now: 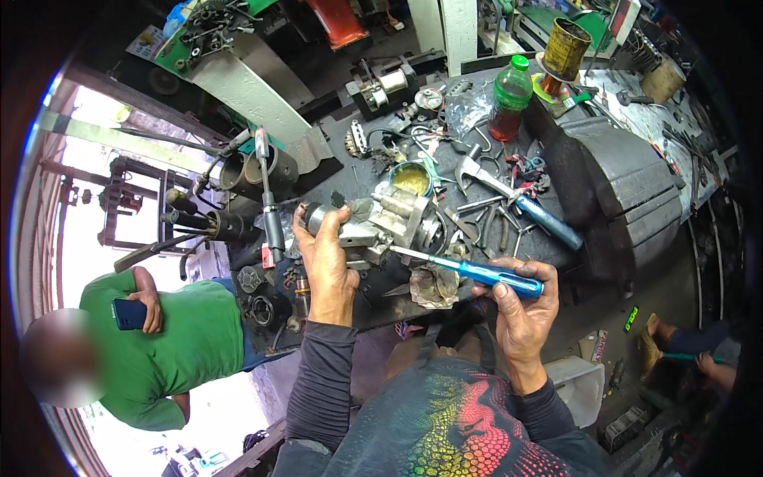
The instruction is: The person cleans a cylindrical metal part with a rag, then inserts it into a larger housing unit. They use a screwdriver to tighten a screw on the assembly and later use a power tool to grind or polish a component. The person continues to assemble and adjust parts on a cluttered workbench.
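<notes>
My left hand (327,274) is wrapped round one end of a silvery cast-metal machine part (401,215) with a cylindrical body, steadying it over the workbench. In my right hand (517,314) is a screwdriver (486,275) with a shiny blue handle, gripped between thumb and fingers. Its shaft points left, and the tip meets the near side of the metal part; what exactly it touches is too small to tell. Just beyond the part sits an open tin of yellowish grease (410,180). A crumpled, stained cloth (433,286) lies below the screwdriver shaft.
A blue-handled hammer (548,221) and loose tools lie right of centre. A large vise (624,183) stands at right, near a green-capped bottle (511,94) and a yellow can (566,49). Metal cylinders (278,167) stand left. Beyond, a person in green (179,334) holds a phone.
</notes>
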